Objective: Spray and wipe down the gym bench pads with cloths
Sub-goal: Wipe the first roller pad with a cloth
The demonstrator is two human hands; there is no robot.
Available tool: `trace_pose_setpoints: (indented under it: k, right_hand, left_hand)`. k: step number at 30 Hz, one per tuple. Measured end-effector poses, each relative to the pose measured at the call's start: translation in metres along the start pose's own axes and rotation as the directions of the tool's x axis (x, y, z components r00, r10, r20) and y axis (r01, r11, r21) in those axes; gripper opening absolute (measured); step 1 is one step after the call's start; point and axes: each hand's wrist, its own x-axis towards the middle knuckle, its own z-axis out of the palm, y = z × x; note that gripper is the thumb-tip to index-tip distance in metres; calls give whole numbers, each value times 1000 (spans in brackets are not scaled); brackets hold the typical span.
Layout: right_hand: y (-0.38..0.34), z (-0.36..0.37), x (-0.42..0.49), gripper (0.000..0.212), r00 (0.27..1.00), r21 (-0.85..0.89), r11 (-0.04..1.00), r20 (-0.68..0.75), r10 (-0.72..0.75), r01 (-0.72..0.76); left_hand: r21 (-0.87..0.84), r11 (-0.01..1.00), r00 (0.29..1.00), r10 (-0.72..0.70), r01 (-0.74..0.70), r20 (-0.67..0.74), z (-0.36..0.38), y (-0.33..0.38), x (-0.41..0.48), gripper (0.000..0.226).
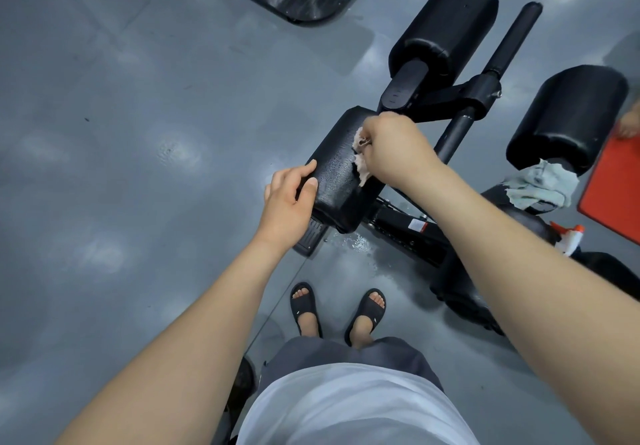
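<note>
Fingers (375, 130) around cloth (362, 170), atop pad (334, 181)

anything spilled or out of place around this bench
A small wet patch glistens on the floor right below the pad that the right hand wipes with a pinkish cloth, probably spray run-off. A pale blue cloth sits bunched under the right-side roller. Nothing looks damaged.

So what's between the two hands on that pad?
Only bare black pad, speckled with droplets, as the head view shows. The left hand grips its near end; the right hand holds a pinkish cloth against its far part.
</note>
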Motion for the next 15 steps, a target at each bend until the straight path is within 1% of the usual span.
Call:
trace_pose_setpoints:
  k: [2,4,7,9,10,13,15]
  right_hand:
    - [-11,7,-16,11,1000,26,999,-12,-28,28]
    - [-22,14,-33,17,997,76,994,2,-75,75]
    - [-29,12,-46,19,990,151,982,71,-124,113]
    - [-23,-3,-37,21,989,180,981,117,-92,70]
    - [-17,-11,-28,22,994,187,981,93,-63,45]
    - [10,-27,3,26,996,152,986,-58,71,-61]
    - [21,-27,17,19,989,90,987,-56,135,-130]
  left_hand:
    - [-6,1000,1000,9,-9,6,-1,-2,1,35]
    - [-3,1000,1000,13,-13,17,-3,-3,3,35]
    - [-1,1000,1000,5,-5,26,-4,-3,4,35]
    - [-1,1000,1000,5,-5,30,-4,-3,5,35]
    - [-2,1000,999,5,-5,32,-4,-3,5,36]
    - [-7,1000,999,10,-10,34,-4,-3,4,35]
    - [-2,1000,999,11,-11,40,-5,-1,3,35]
